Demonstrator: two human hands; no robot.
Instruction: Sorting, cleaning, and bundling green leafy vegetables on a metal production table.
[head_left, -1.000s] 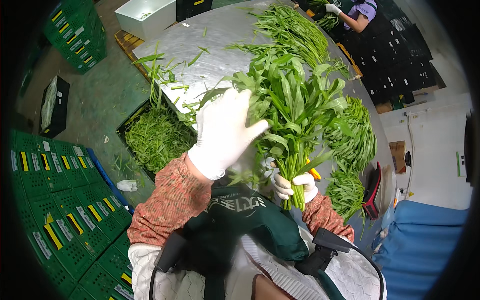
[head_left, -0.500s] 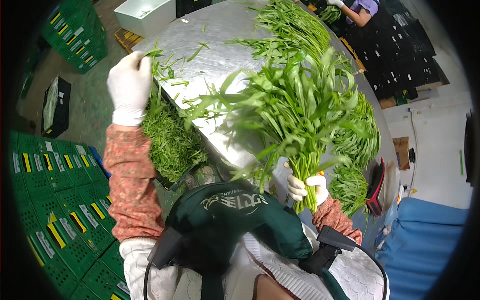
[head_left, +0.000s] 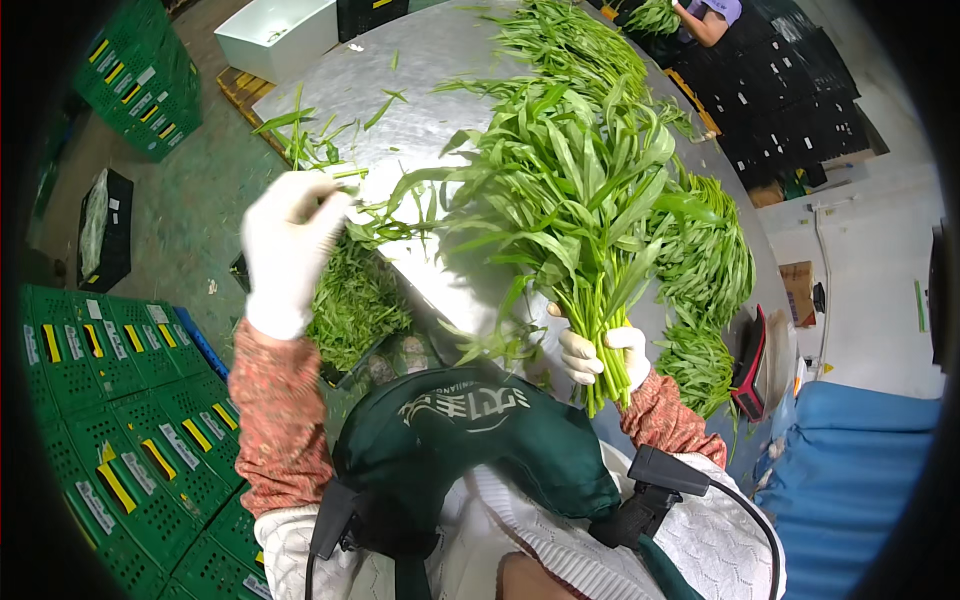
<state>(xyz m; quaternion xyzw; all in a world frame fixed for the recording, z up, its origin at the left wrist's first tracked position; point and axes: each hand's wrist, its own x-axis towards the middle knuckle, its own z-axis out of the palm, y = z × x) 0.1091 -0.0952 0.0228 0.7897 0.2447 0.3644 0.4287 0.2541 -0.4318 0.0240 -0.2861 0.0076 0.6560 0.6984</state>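
My right hand [head_left: 605, 350], in a white glove, grips a thick bunch of water spinach [head_left: 575, 190] by its pale stems. The long leaves fan out upward and to the left over the metal table [head_left: 440, 60]. My left hand [head_left: 293, 240], also gloved, is at the table's left edge with thumb and fingers pinched together. Whatever is between its fingertips is too hidden to make out. Loose leaves and cut stems [head_left: 320, 145] lie just beyond it. Below and right of the left hand, a crate full of leafy trimmings [head_left: 360, 305] stands beneath the table edge.
More water spinach [head_left: 710, 250] is heaped along the table's right side. A red-edged scale-like object [head_left: 750, 370] sits at the right. Green crates [head_left: 130, 400] are stacked at the left, and a white bin [head_left: 280, 38] stands far left. Another person's arm [head_left: 710, 25] shows at far right.
My left hand has come down and rightward, closer to the crate of trimmings. The bunch in my right hand has shifted slightly left and its leaves have settled.
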